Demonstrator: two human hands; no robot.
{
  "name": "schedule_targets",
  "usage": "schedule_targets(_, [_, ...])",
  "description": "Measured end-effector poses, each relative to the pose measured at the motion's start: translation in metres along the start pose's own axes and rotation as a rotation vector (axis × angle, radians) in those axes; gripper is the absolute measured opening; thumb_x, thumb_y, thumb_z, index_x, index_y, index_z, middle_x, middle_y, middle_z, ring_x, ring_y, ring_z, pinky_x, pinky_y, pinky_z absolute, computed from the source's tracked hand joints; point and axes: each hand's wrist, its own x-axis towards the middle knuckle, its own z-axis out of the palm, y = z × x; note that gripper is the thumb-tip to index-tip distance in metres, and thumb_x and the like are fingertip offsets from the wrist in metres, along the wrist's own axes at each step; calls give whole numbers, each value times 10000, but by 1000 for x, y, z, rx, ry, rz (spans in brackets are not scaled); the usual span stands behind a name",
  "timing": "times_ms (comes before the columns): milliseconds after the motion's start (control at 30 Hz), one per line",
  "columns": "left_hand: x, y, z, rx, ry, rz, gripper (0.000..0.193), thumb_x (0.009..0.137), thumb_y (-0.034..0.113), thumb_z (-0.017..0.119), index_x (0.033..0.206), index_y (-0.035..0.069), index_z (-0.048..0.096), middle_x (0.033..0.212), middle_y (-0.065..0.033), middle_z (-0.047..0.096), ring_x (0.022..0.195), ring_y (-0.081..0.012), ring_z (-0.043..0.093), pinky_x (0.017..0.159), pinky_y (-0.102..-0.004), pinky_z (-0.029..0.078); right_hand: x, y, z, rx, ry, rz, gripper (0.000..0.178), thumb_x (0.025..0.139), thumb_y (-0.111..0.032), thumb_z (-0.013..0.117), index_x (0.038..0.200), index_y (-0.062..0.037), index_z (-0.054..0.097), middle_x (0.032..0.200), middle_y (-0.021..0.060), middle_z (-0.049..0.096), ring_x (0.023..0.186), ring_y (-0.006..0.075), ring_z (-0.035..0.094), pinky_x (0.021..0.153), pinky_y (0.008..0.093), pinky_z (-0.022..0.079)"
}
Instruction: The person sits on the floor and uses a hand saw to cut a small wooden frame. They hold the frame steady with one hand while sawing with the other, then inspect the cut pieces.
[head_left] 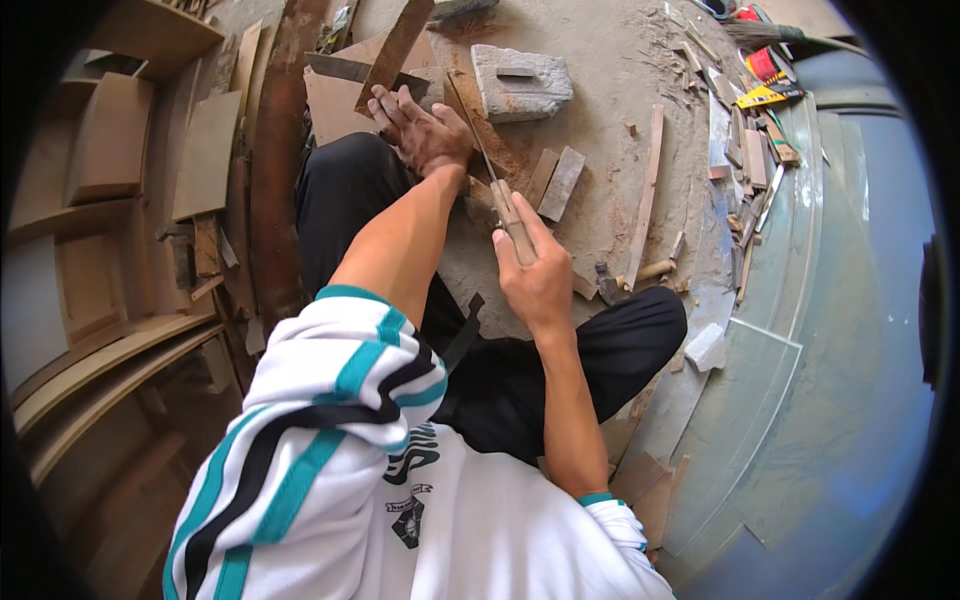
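The right hand (538,280) is closed around the wooden handle (513,225) of a hand saw, fingers wrapped on the grip. The saw's narrow blade (470,120) runs up and away from the handle, toward a grey stone block (520,82) on the sandy floor (610,60).

The left hand (425,130) lies flat on a thin brown board (340,105), fingers spread and pressed down, just beside the blade. A narrow wooden strip (395,50) lies tilted across the board above the fingers. Whether the blade teeth touch the board cannot be determined; the hand covers that area.

Two short wood offcuts (555,182) lie beside the handle. A long thin batten (648,195) lies to the right of them. Curved wooden panels (110,140) are stacked at the left.
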Motion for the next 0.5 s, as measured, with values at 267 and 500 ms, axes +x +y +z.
schedule_targets(267, [14, -3, -4, -11, -86, -12, 705, 837, 322, 570, 1432, -19, 408, 1583, -265, 275, 1468, -449, 210, 1213, -533, 197, -3, -35, -17, -49, -38, 10, 441, 927, -115, 644, 1339, 33, 598, 1147, 263, 704, 1063, 361, 711, 894, 380, 557])
schedule_targets(500, [10, -11, 0, 100, -26, 106, 601, 802, 274, 578, 1349, 38, 499, 1566, -259, 271, 1452, -463, 210, 1171, -600, 209, 6, -12, -16, 5, -30, 9, 443, 923, -108, 646, 1339, 36, 595, 1126, 273, 704, 1045, 366, 714, 880, 382, 562])
